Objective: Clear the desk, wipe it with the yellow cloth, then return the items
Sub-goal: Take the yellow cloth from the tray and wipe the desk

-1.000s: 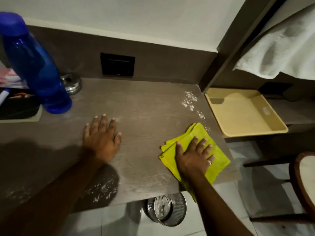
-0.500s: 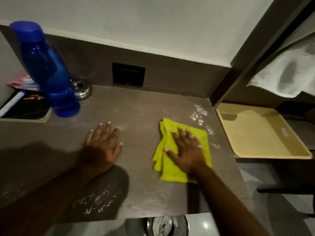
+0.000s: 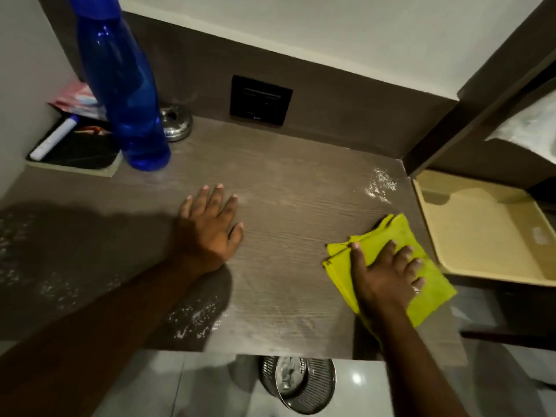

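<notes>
The folded yellow cloth (image 3: 400, 236) lies near the right front corner of the brown wooden desk (image 3: 294, 212). My right hand (image 3: 385, 275) presses flat on top of it, fingers spread. My left hand (image 3: 207, 227) rests palm down on the desk's middle, holding nothing. White powder is scattered at the desk's far right corner (image 3: 380, 185), at the front edge (image 3: 195, 320) and at the left. A tall blue bottle (image 3: 120, 85) stands at the back left, beside a steel ashtray (image 3: 177, 124) and a black tray (image 3: 75, 149) holding a white marker.
A cream plastic tray (image 3: 481, 230) sits on a lower shelf just right of the desk. A white towel (image 3: 532, 127) hangs above it. A metal mesh bin (image 3: 301, 383) stands on the tiled floor under the desk's front edge. A black wall socket (image 3: 260, 100) is at the back.
My right hand slid the yellow cloth from the desk's middle right back toward the right front corner. My left hand stayed planted on the desk.
</notes>
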